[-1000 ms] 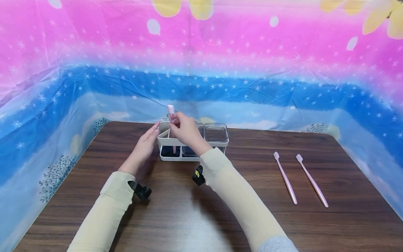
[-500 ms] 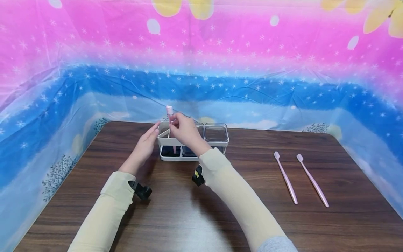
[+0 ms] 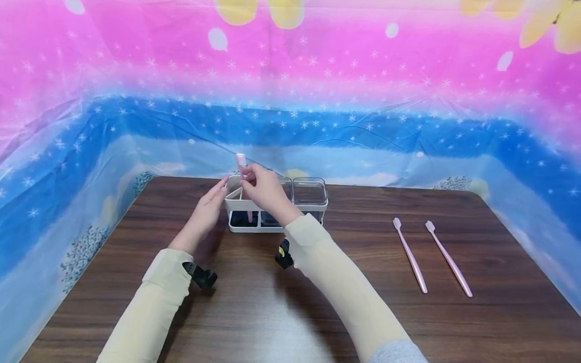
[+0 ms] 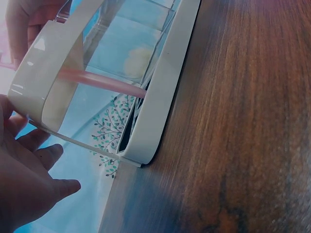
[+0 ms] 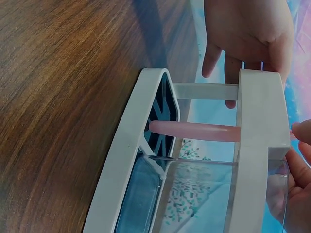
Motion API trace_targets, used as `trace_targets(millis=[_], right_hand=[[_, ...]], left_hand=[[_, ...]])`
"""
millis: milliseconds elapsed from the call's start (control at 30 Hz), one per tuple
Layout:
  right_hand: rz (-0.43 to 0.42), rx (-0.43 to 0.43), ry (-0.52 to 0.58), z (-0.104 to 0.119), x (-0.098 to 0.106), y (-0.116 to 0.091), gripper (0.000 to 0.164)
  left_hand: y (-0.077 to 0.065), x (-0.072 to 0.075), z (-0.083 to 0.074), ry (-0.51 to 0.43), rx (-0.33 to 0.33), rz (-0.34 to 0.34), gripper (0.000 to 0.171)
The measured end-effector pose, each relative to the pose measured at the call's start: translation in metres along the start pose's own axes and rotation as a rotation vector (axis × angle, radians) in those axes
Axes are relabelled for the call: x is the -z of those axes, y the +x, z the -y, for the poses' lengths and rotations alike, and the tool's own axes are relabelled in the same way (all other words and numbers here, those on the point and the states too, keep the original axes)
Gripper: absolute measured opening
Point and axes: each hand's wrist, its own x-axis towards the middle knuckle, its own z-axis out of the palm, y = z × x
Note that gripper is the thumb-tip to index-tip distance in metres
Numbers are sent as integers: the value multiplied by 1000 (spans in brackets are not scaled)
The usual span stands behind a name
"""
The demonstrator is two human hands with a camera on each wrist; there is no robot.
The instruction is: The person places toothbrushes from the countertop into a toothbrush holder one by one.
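A white toothbrush holder [image 3: 251, 204] stands on the table, its left end an open frame with a dark base. One pink toothbrush [image 5: 199, 131] is upright in that left compartment, its handle end down at the base and its bristle head above the top rim. My right hand [image 3: 268, 189] pinches it just below the head between thumb and fingers. Against the holder's left end rests my left hand [image 4: 29, 170], fingers extended along the frame's side. Two more pink toothbrushes, a nearer-in one [image 3: 410, 257] and an outer one [image 3: 449, 259], lie on the table to the right.
Clear square cups [image 3: 310, 190] sit in the holder's middle and right sections. The brown wood-grain table [image 3: 363, 312] is backed by a pink and blue printed cloth [image 3: 363, 101] on its far and side edges.
The head of the held toothbrush has tilted slightly to the left, my right fingers moving with it. My left hand keeps its place at the holder.
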Motion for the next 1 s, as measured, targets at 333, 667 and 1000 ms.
trace_targets(millis=[333, 667, 1000], right_hand=[[10, 20, -7, 2, 20, -7, 33], [-32, -4, 0, -15, 64, -24, 34], [-111, -13, -32, -48, 115, -48, 37]], left_hand=[[0, -1, 0, 2, -3, 18, 51], [1, -1, 0, 26, 10, -1, 52], [1, 0, 0, 46, 21, 2, 53]])
